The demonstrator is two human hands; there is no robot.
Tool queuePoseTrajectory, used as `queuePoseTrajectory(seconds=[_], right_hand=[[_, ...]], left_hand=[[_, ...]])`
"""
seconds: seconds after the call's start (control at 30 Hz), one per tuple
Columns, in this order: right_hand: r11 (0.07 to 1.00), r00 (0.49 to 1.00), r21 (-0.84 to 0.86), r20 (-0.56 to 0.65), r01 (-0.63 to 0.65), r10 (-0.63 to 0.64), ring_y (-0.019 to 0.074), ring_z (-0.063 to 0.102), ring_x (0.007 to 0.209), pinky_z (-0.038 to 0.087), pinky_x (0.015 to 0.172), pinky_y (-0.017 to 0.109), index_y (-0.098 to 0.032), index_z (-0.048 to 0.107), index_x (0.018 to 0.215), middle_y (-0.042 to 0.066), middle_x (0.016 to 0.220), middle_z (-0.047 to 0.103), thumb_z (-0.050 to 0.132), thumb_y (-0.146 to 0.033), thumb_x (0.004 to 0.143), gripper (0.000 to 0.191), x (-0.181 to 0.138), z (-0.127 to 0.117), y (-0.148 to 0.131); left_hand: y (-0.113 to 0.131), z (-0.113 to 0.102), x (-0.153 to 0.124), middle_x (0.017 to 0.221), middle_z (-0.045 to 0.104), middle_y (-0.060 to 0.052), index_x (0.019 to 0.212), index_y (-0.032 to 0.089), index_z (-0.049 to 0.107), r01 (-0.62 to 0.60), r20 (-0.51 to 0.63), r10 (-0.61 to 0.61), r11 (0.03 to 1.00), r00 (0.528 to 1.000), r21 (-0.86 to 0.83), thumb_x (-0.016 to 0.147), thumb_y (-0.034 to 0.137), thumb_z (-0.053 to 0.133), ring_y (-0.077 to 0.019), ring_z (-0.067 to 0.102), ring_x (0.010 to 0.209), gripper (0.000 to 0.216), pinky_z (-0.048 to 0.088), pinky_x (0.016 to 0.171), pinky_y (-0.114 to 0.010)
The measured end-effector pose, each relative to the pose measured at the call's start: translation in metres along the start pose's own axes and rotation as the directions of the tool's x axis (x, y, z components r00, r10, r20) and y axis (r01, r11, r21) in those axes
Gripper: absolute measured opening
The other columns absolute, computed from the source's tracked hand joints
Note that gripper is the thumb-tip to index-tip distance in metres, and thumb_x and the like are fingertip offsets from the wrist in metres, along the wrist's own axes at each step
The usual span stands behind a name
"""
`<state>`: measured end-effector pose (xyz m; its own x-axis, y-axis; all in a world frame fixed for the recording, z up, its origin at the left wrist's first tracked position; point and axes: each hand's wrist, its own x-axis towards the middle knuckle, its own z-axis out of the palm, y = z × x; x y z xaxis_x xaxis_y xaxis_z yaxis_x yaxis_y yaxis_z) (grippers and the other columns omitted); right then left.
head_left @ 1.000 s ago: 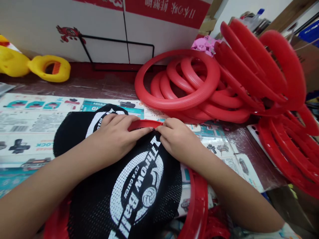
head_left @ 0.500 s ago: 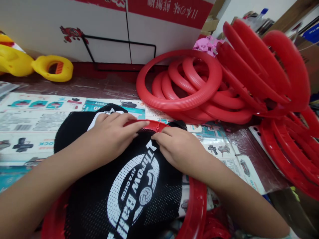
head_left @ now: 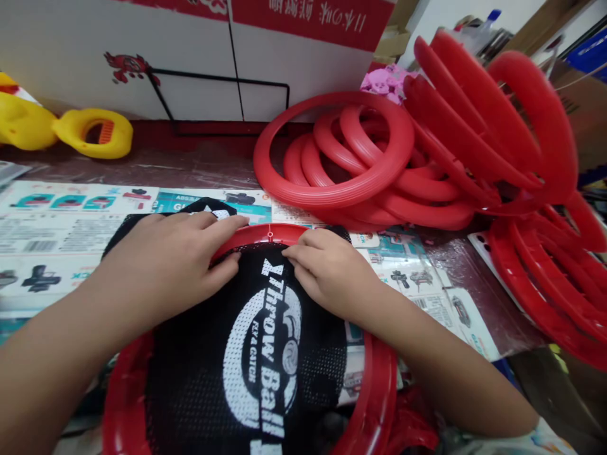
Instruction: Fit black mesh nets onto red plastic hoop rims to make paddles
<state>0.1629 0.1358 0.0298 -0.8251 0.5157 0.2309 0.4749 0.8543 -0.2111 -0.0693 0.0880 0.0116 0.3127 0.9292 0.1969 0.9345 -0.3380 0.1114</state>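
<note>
A red plastic ring (head_left: pixel 377 385) lies in front of me on the table, with a black mesh net (head_left: pixel 199 373) printed "Throw Ball" in white stretched over it. My left hand (head_left: pixel 165 262) lies on the net at the ring's far rim, fingers pressed down with the thumb hooked under the rim. My right hand (head_left: pixel 329 272) pinches the net's edge against the same rim just to the right. Part of the net spills past the ring on the far left.
A heap of red rings (head_left: pixel 379 164) fills the right and back right. Printed cardboard sheets (head_left: pixel 52 227) cover the table. Yellow plastic toys (head_left: pixel 90 129) sit at the back left, below a white and red carton (head_left: pixel 265 50).
The ring and net have slid toward me and more of the near rim shows. Both hands shifted left along the far rim, pulling the net's edge over it.
</note>
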Motion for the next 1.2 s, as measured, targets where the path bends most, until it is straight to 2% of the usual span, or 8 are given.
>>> queuePoseTrajectory(seconds=[0.1,0.2,0.27,0.53,0.83,1.0,1.2], right_hand=[[0.999,0.999,-0.031,-0.048,0.011,-0.012,0.02,0.052,0.078,0.046,0.075,0.033,-0.009,0.069,0.09,0.01,0.08,0.062,0.046,-0.012,0.091,0.023,0.001,0.002,0.005],[0.999,0.997,-0.05,-0.071,0.017,-0.02,0.0198,0.049,0.078,0.045,0.075,0.033,-0.008,0.068,0.088,0.01,0.079,0.059,0.042,-0.012,0.093,0.027,0.002,0.003,0.008],[0.998,0.997,-0.061,-0.081,0.013,-0.018,0.0196,0.047,0.078,0.045,0.075,0.033,-0.008,0.067,0.087,0.01,0.08,0.058,0.041,-0.012,0.094,0.028,0.002,0.004,0.01],[0.974,0.996,-0.226,-0.09,0.002,-0.023,0.0192,0.039,0.077,0.039,0.073,0.032,-0.01,0.063,0.08,0.009,0.081,0.052,0.039,-0.009,0.094,0.028,0.007,0.011,0.016],[0.967,0.998,-0.257,-0.067,-0.005,-0.012,0.0199,0.04,0.078,0.038,0.073,0.031,-0.009,0.065,0.082,0.01,0.082,0.053,0.041,-0.009,0.094,0.026,0.01,0.014,0.02],[0.966,0.999,-0.255,-0.032,-0.037,0.029,0.02,0.04,0.078,0.038,0.073,0.031,-0.009,0.065,0.085,0.01,0.083,0.054,0.041,-0.01,0.094,0.026,0.012,0.016,0.019],[0.955,0.997,-0.288,0.017,-0.065,0.073,0.0193,0.04,0.077,0.036,0.071,0.03,-0.011,0.066,0.085,0.008,0.082,0.052,0.042,-0.012,0.095,0.026,0.012,0.014,0.016]], left_hand=[[0.01,0.012,0.004,0.117,0.061,-0.022,0.128,0.011,0.053,-0.069,-0.065,0.073,0.996,0.995,0.063,0.089,0.027,0.044,-0.0425,0.059,0.102,0.044,0.048,0.081,-0.058],[0.018,0.026,0.008,0.131,0.055,-0.02,0.13,0.009,0.051,-0.206,-0.145,0.195,0.976,0.97,-0.071,0.088,0.014,0.04,-0.0364,0.053,0.119,0.044,0.045,0.097,-0.053],[0.02,0.031,0.009,0.132,0.055,-0.021,0.131,0.007,0.049,-0.227,-0.146,0.206,0.964,0.968,-0.142,0.088,0.012,0.039,-0.0341,0.052,0.122,0.044,0.043,0.101,-0.051],[0.018,0.032,0.008,0.133,0.051,-0.023,0.135,0.008,0.049,-0.212,-0.113,0.194,0.962,0.974,-0.172,0.087,0.013,0.041,-0.0364,0.05,0.122,0.048,0.043,0.102,-0.054],[0.02,0.031,0.009,0.131,0.05,-0.024,0.137,0.01,0.05,-0.213,-0.097,0.201,0.967,0.975,-0.142,0.086,0.011,0.041,-0.0367,0.051,0.115,0.052,0.045,0.097,-0.055],[0.02,0.033,0.009,0.133,0.048,-0.023,0.14,0.011,0.047,-0.205,-0.071,0.198,0.972,0.978,-0.111,0.085,0.011,0.042,-0.0368,0.049,0.117,0.055,0.044,0.099,-0.055],[0.021,0.032,0.012,0.13,0.05,-0.022,0.137,0.011,0.051,-0.19,-0.077,0.184,0.978,0.98,-0.081,0.085,0.014,0.043,-0.0361,0.051,0.11,0.053,0.046,0.094,-0.054]])
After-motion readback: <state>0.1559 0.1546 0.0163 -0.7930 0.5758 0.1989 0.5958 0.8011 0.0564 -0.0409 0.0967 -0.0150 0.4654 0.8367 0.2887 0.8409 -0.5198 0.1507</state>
